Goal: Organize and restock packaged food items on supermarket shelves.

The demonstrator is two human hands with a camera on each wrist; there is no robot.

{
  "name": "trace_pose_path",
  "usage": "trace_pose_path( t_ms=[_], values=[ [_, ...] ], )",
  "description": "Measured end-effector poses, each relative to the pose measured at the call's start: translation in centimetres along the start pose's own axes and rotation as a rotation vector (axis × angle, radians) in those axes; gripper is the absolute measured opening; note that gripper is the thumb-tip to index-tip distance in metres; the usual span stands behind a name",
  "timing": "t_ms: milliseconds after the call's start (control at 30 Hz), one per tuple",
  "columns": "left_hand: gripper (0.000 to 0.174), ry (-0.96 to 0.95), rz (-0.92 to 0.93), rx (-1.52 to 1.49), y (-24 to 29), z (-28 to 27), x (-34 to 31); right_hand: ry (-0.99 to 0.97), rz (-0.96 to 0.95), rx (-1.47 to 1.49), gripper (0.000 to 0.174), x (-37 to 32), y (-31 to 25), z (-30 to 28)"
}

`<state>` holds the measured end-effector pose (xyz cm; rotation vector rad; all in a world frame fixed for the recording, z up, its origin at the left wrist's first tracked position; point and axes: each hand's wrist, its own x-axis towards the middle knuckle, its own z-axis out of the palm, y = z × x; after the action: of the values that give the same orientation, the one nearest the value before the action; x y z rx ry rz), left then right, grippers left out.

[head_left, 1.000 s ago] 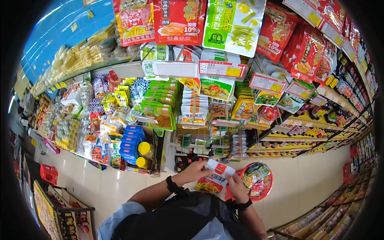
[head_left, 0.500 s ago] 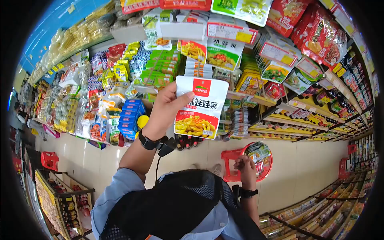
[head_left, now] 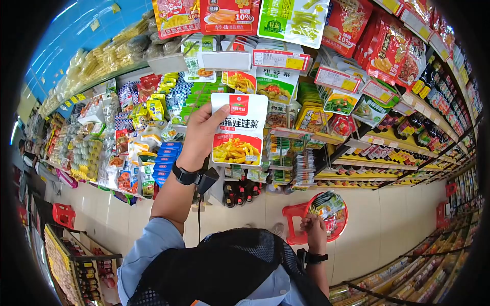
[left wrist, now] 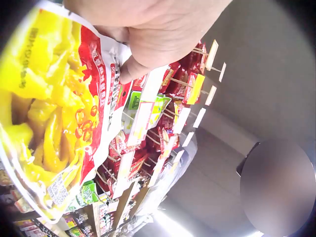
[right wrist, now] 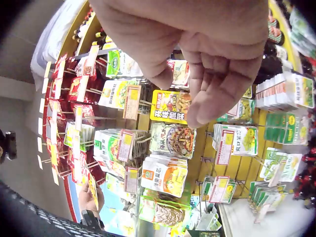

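My left hand [head_left: 198,136] pinches a white and red food pouch [head_left: 239,125] by its upper left edge and holds it upright before the hanging shelf packs. The pouch shows yellow pickled vegetables on its lower half. In the left wrist view the same pouch [left wrist: 54,108] fills the left side, with the thumb pressed on its face. Low at the right, my right hand [head_left: 315,233] hangs with loosely curled fingers and holds nothing. The right wrist view shows that hand [right wrist: 197,49] with a gap between thumb and fingers. It overlaps a red basket [head_left: 345,217] holding several packs.
Hooks ahead carry rows of pouches, with price tags [head_left: 279,59] jutting out. Blue boxes [head_left: 166,160] and bagged goods are stacked on the left. Dark bottles [head_left: 241,196] stand low in front. Long shelves [head_left: 388,176] run along the right, and a rack [head_left: 76,260] stands at lower left.
One second ago both hands held the pouch low near the body. My right hand has since let go and dropped beside the basket, while the left has raised the pouch toward the shelf.
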<state>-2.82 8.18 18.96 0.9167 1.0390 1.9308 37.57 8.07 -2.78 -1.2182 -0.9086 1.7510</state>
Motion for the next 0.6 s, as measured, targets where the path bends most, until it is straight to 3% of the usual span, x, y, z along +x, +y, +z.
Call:
trace_pose_path(
  t_ms=[267,600],
  values=[
    [0.02,0.039,0.047,-0.001,1.3,0.5,1.0,-0.024,-0.002,0.064,0.029,0.1,1.1,-1.0],
    [0.021,-0.102,0.217,0.017,2.8,1.1,7.5,-0.013,-0.005,0.103,0.027,-0.8,0.9,-1.1]
  ],
)
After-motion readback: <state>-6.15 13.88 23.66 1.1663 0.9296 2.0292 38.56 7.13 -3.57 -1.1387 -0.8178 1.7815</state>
